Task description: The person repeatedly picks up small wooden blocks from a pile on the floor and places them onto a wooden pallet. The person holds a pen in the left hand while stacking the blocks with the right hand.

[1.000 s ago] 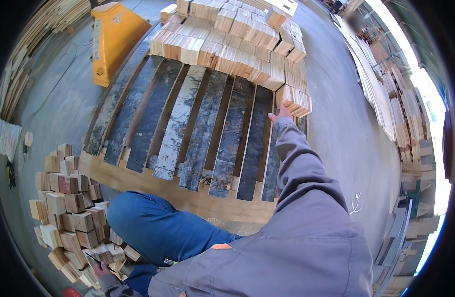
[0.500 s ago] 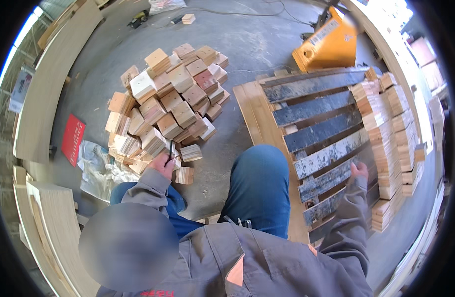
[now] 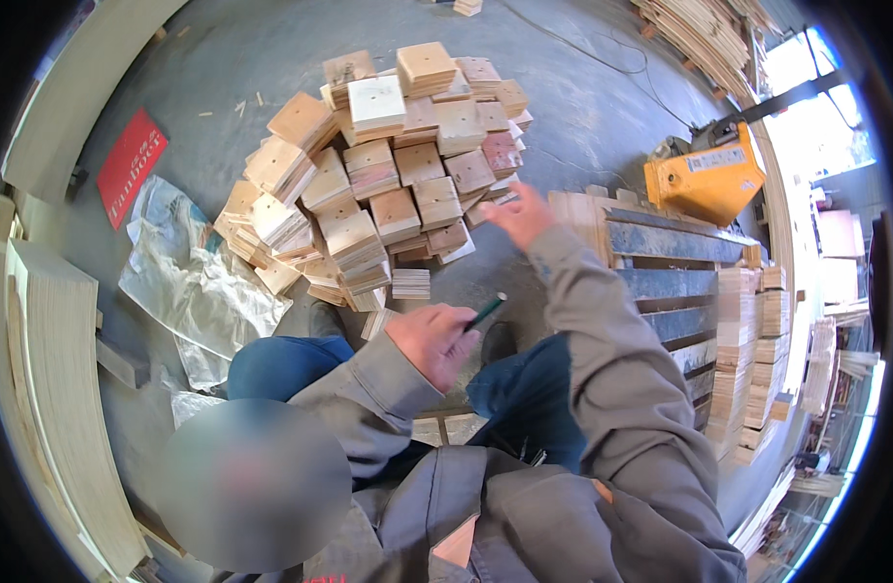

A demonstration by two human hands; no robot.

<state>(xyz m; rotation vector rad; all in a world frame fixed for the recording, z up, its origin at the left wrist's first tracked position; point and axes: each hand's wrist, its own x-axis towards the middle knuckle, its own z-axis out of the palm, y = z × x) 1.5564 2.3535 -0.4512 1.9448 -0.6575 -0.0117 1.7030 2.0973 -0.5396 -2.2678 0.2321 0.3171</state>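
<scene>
My left hand (image 3: 432, 347) grips a slim dark stick (image 3: 485, 311), fingers curled round it. My right hand (image 3: 522, 216), fingers parted and empty, hovers beside the wooden blocks (image 3: 420, 165) heaped on the floor (image 3: 223, 68).

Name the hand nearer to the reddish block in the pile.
Right. The right hand is just below the reddish block in the picture; the left hand, holding a dark pen-like object, is farther down and left.

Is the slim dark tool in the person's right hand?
No, the left hand grips the slim dark tool, with the right hand apart from it.
</scene>
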